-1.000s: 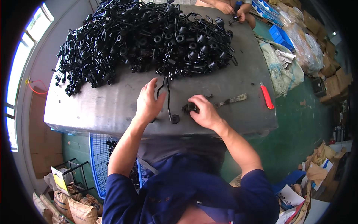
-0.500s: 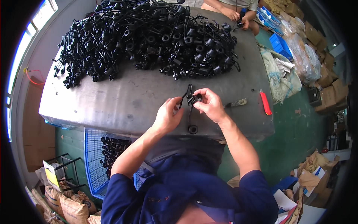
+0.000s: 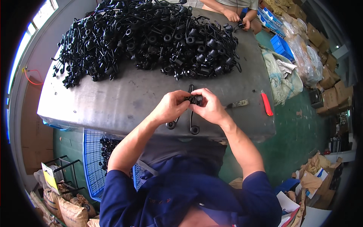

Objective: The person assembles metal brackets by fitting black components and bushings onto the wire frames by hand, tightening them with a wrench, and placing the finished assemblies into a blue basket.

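Both hands meet over the grey table (image 3: 113,109) near its front edge. My left hand (image 3: 172,106) is closed, its fingertips pinching one side of a small black fitting (image 3: 195,100). My right hand (image 3: 210,108) grips the same fitting from the other side. A bent black rod (image 3: 191,87) rises past the fingertips. Below my hands, a black rod with a ring end (image 3: 194,129) points toward me, and a second ring end (image 3: 170,124) shows under my left hand. How these rods join the fitting is hidden by my fingers.
A large heap of black rod parts (image 3: 151,38) covers the table's far side. To the right lie a scraper-like blade (image 3: 237,103) and a red-handled knife (image 3: 267,104). A blue basket (image 3: 92,162) holds black parts below. Another person's hands (image 3: 239,19) work at the far right corner.
My left hand has moved right to the fitting, closing the gap to my right hand. A second ring end now shows beneath it. The view has shifted slightly.
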The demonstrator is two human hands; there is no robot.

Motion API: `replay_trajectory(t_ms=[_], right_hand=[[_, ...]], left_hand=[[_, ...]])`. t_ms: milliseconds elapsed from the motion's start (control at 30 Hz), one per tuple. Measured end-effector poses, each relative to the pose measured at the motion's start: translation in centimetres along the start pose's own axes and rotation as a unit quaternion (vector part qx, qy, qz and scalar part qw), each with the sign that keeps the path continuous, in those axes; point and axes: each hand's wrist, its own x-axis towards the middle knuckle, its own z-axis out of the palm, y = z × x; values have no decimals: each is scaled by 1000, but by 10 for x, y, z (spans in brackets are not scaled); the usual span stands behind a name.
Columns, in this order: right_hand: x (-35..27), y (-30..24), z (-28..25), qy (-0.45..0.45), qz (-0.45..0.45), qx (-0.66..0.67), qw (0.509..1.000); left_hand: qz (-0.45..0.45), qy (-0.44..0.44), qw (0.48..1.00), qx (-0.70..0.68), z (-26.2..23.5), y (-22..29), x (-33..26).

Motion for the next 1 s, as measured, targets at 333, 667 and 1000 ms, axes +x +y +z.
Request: replay_trajectory(t_ms=[333, 667, 1000], right_hand=[[6, -18, 24, -20, -47, -305, 951], [0, -6, 39, 20, -80, -345, 935], [-24, 23, -33, 142, -50, -310, 939]], left_hand=[[110, 44, 975, 186, -9, -28, -18], [-111, -32, 963, -245, -11, -44, -2], [-103, -30, 964, -245, 5, -30, 2]])
